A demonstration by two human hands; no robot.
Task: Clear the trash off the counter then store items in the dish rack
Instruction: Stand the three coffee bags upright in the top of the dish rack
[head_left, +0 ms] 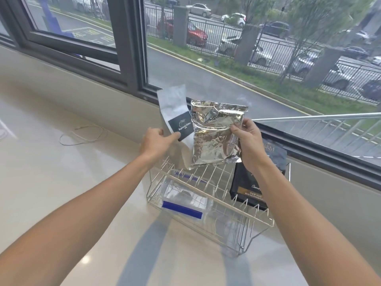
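Above dish rack (208, 195): right hand (248, 139) grips foil bag (214, 135) upright, long axis vertical, bottom edge just over rear slots. Left hand (156, 140) pinches white coffee bag (175, 112), upright, beside it on left.

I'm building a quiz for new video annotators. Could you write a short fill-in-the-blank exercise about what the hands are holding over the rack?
1. The right hand grips a crinkled ____ foil bag.
2. The left hand holds a white coffee bag with a ____ label.
3. Both bags are held above a wire dish ____.
4. A clear container with ____ clips sits inside it.

Missing words: silver; black; rack; blue
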